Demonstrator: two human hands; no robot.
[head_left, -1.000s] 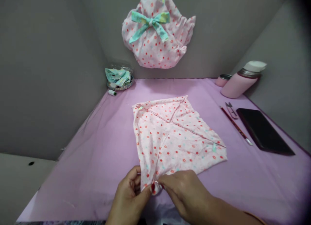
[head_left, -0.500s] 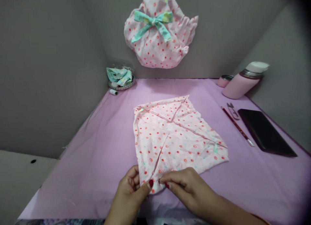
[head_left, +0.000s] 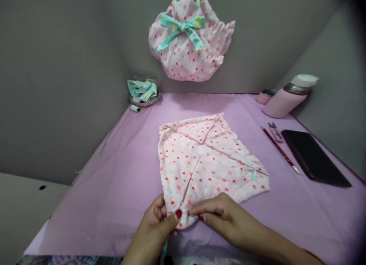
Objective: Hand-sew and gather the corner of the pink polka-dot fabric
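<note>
A pink cloth with red and teal dots lies folded flat on the purple table cover. My left hand pinches the cloth's near corner between thumb and fingers. My right hand pinches the same corner from the right, fingertips almost touching the left thumb. A thin needle or pin seems to sit between the fingertips, too small to be sure. A teal strip shows below the left hand at the table's near edge.
A finished dotted pink bag with a teal bow hangs on the back wall. A dish of teal fabric scraps and a thread spool stand back left. On the right are a pink bottle, snips, a pencil and a black phone.
Both hands stay pinched on the near corner; the right hand has drawn slightly right and the corner lies flatter. The view has shifted a little.
</note>
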